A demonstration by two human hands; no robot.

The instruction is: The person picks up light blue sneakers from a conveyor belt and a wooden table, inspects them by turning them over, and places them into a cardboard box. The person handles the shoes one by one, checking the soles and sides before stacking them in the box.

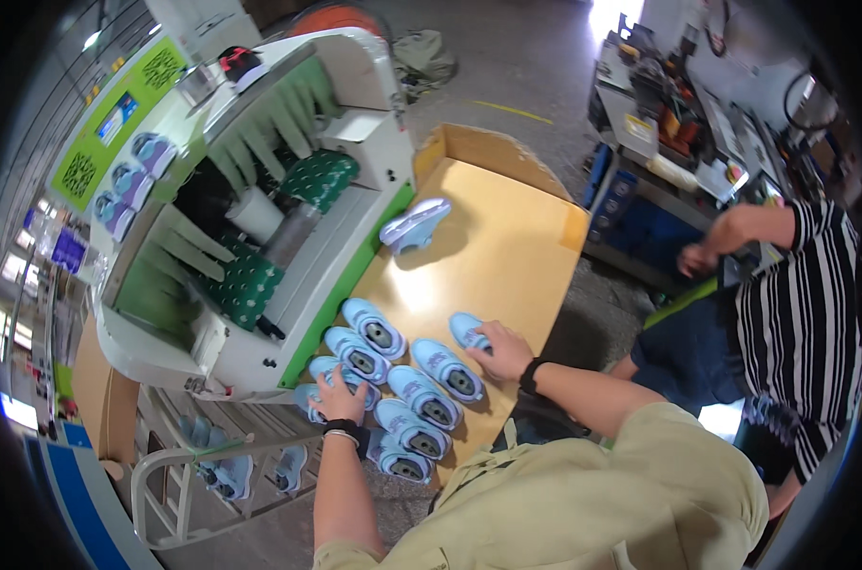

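Observation:
Light blue sneakers (363,357) stand in two rows on a wooden tabletop (507,237), with dark inserts showing in their openings. My right hand (505,353) grips one sneaker (465,328) at the far end of the right row, its toe pointing away from me. At the near end of the left row, my left hand (340,399) curls over another sneaker (323,367), hiding part of it. Farther up the table, a lone sneaker (415,226) lies tipped, its pale sole toward the top.
A white machine (363,152) with green fringe curtains and two dotted green pads borders the table's left. Below it stands a metal rack (170,475) holding more sneakers. At right, a person in a striped shirt (797,313) stands near a cluttered workbench (640,142).

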